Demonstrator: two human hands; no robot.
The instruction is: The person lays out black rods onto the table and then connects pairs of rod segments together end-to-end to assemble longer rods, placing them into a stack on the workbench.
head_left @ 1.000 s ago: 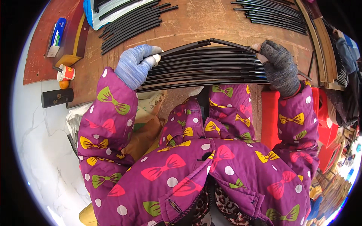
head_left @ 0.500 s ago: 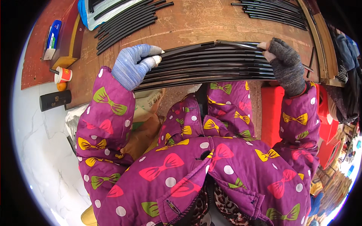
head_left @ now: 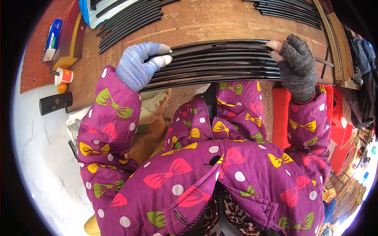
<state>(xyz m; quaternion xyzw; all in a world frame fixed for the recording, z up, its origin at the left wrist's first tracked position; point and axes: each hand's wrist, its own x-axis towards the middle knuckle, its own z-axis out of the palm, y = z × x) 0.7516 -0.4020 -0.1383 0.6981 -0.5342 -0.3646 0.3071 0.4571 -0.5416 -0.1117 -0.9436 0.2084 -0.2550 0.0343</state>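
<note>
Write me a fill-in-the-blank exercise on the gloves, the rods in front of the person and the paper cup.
1. The left hand wears a glove whose main colour is ____.
2. The right hand wears one whose main colour is ____.
3. The long rods between the two hands are coloured ____.
4. Of the two hands, the paper cup is nearer to the ____ one.

Missing words: light blue; dark grey; black; left.

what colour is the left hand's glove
Light blue; the glove shows best in the head view.
</note>
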